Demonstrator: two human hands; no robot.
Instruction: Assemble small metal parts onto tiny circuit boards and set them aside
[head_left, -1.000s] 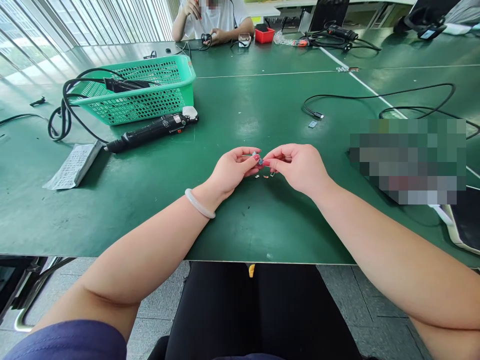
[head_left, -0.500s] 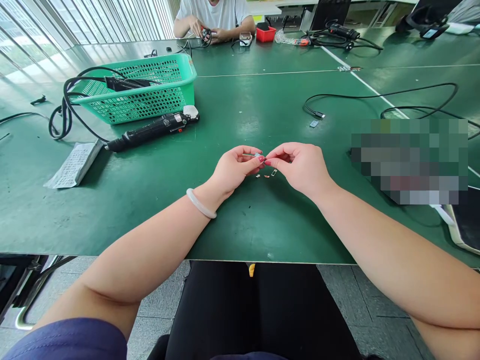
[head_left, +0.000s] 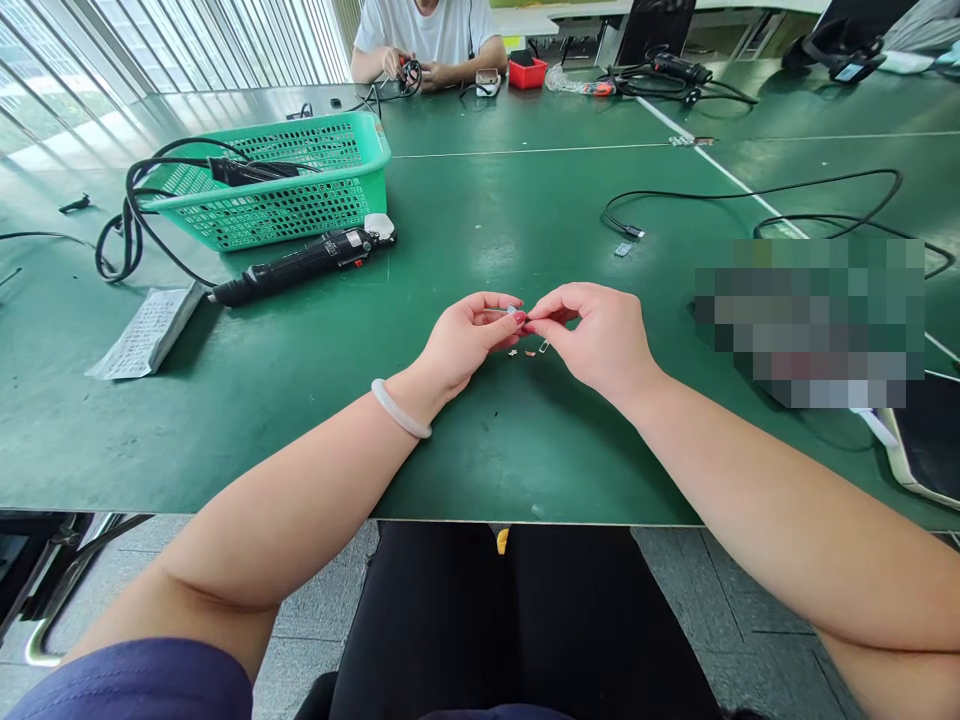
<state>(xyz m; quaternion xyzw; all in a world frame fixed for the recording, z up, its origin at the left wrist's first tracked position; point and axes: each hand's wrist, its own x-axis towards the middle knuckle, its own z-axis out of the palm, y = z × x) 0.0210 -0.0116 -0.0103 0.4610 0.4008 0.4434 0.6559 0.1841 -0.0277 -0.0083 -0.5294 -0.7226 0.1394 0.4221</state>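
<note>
Above the green table, my left hand (head_left: 466, 338) pinches a small silvery piece (head_left: 511, 310) between thumb and fingers; most of it is hidden, so its kind is unclear. My right hand (head_left: 596, 325) is closed in a pinch against the left fingertips. Whatever its fingers grip is too small to make out. Just below the fingertips lie a tiny pale bit (head_left: 513, 352), a coppery bit (head_left: 529, 353) and a small rectangular metal frame (head_left: 544, 346).
Left stand a green basket (head_left: 274, 222) with black cables, a black electric screwdriver (head_left: 300, 266) and a folded paper (head_left: 146, 335). Right are a black cable (head_left: 694, 194), a small flat piece (head_left: 622, 250) and a blurred-out object (head_left: 817, 325). Across the table a person (head_left: 427, 50) handles a cable.
My right hand has shifted very slightly left against the left fingertips. The whole view has moved a little; the things on the table lie as before.
</note>
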